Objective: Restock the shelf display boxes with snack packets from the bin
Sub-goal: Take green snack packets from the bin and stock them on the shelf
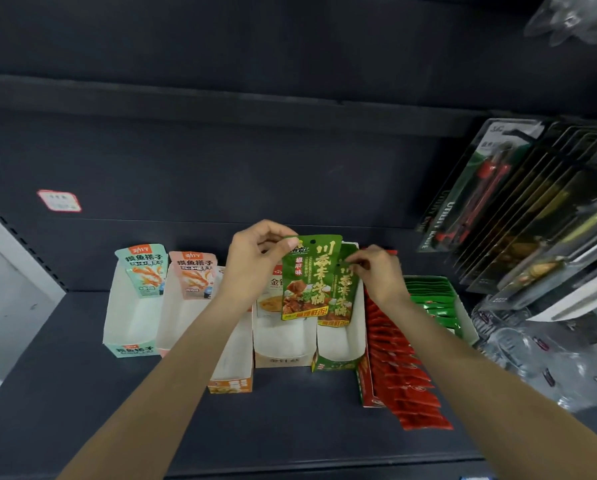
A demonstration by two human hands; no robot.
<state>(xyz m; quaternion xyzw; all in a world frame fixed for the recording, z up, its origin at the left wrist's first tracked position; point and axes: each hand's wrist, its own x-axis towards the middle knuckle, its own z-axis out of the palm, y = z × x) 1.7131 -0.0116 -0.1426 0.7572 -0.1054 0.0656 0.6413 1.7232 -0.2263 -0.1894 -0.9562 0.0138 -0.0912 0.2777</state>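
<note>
Several open display boxes stand in a row on the dark shelf [290,427]. My left hand [255,254] pinches the top corner of a green snack packet [307,282] with gold lettering, holding it upright above the boxes. My right hand [380,271] pinches the top of a second green packet [344,292] just behind it, over the green display box [338,362]. That box's white inside shows below the packets. The bin is out of view.
To the left stand a teal box [130,348], a pink box [172,327], an orange box [231,382] and a beige box [283,358]. Right of the green box lie a row of red packets [401,368] and green packets [435,299]. Hanging utility knife cards [498,188] crowd the right.
</note>
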